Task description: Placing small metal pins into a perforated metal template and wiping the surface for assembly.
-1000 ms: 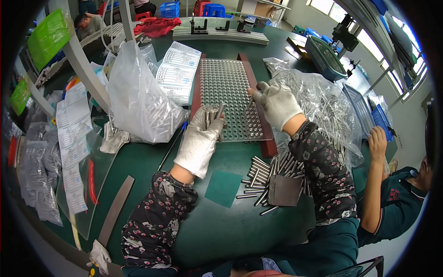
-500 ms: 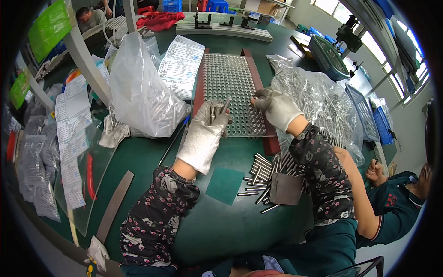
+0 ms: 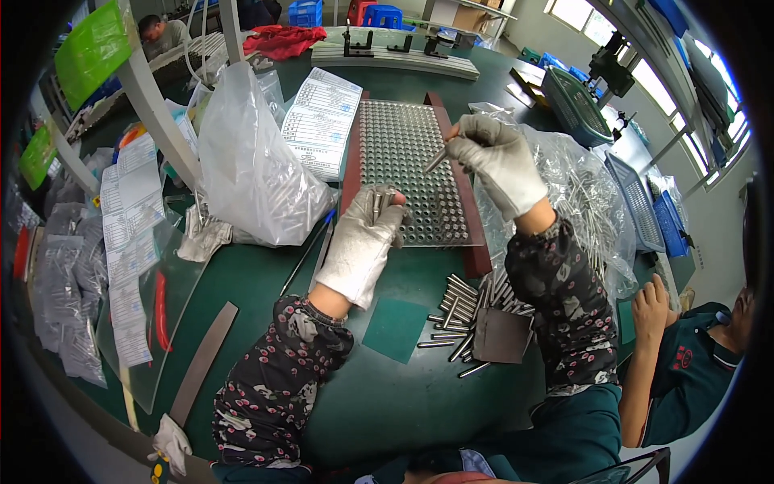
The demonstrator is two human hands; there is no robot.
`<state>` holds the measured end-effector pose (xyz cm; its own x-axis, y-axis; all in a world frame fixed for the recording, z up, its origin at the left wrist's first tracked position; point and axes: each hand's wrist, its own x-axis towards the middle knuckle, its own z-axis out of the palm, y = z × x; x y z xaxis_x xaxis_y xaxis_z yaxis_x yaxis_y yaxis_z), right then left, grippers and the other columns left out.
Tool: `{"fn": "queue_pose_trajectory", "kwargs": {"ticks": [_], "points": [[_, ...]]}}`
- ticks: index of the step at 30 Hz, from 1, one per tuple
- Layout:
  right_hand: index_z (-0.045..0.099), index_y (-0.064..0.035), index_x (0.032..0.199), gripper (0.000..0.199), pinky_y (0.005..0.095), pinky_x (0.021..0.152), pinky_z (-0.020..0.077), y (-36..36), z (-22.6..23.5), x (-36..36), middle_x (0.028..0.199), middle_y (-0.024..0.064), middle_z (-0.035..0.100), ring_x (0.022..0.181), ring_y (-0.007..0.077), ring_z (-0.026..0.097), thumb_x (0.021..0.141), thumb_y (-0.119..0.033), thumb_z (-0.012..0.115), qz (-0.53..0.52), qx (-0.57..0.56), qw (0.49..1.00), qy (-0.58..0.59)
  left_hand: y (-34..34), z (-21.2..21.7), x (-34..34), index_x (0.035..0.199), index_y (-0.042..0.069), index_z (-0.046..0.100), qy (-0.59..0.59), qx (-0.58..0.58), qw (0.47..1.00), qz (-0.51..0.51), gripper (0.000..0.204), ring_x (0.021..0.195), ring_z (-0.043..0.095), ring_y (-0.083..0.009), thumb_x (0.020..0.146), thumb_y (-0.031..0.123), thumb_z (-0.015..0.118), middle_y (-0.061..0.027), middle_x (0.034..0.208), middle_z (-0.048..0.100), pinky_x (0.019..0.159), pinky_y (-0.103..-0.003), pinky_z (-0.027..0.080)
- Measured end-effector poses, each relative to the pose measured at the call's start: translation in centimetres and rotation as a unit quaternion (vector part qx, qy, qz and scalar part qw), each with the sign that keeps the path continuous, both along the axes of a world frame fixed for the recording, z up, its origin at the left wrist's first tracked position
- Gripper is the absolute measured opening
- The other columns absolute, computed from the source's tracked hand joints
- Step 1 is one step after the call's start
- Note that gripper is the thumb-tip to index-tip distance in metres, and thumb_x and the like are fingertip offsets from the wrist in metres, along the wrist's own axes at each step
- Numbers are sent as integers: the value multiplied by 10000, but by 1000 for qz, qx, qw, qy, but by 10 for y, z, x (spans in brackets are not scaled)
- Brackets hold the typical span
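My left hand (image 3: 355,254), in a white work glove, is closed around several short metal pins (image 3: 376,203) at the near left corner of a perforated plate (image 3: 395,149). Over the plate's right side, my gloved right hand (image 3: 504,168) pinches a single metal pin (image 3: 436,160), tilted with its lower end toward the holes. Rows of round holes cover the plate, which rests on dark red side bars (image 3: 477,260). Pins appear to stand in holes along its near right part. Loose metal pins (image 3: 455,310) lie in a pile nearer me, partly under a brown square pad (image 3: 501,335).
A clear bag of metal rods (image 3: 584,189) lies right of the plate. Left stand a white plastic bag (image 3: 246,153) and a printed sheet (image 3: 321,121). A green square (image 3: 395,331) lies in front. At right sits another person, hand (image 3: 651,306) raised. A metal rail (image 3: 395,59) lies behind.
My right hand has moved up and slightly right, and a pin now shows in its fingers. The pin that stuck out from my left hand no longer shows there. The other person's arm has drawn back.
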<state>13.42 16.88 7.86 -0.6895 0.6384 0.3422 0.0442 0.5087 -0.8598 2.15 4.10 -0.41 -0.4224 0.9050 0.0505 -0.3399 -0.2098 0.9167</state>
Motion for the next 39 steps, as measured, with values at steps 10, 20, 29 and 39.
{"fn": "queue_pose_trajectory", "kwargs": {"ticks": [10, 20, 29, 39], "points": [[631, -95, 857, 158, 343, 680, 480, 50, -58, 5, 816, 106, 626, 761, 289, 606, 757, -216, 614, -143, 203, 952, -177, 0, 2, -4, 967, 86, 507, 25, -30, 999, -15, 91, 533, 446, -25, 888, 129, 494, 5, 765, 552, 397, -152, 290], [629, -125, 836, 119, 384, 680, 462, 47, -47, 9, 747, 100, 591, 774, 283, 575, 748, -201, 607, -77, 406, 884, -217, 1, 4, -1, 993, 74, 502, 20, -20, 999, -18, 109, 546, 459, -36, 897, 118, 472, -17, 788, 564, 405, -150, 302], [644, -133, 916, 170, 376, 690, 461, 44, -45, 17, 781, 107, 583, 763, 284, 564, 771, -150, 557, -64, 400, 884, -232, 1, 3, -3, 1003, 67, 501, 6, -4, 1000, -20, 121, 580, 482, -44, 895, 109, 468, -28, 802, 566, 411, -149, 312], [644, -60, 909, 201, 291, 790, 455, 24, -24, 21, 923, 68, 628, 916, 213, 568, 728, -46, 558, -38, 347, 920, -179, 2, 5, 3, 1268, 83, 374, 15, -20, 998, -51, 407, 600, 455, -41, 873, 56, 472, -3, 822, 555, 478, -167, 352]]}}
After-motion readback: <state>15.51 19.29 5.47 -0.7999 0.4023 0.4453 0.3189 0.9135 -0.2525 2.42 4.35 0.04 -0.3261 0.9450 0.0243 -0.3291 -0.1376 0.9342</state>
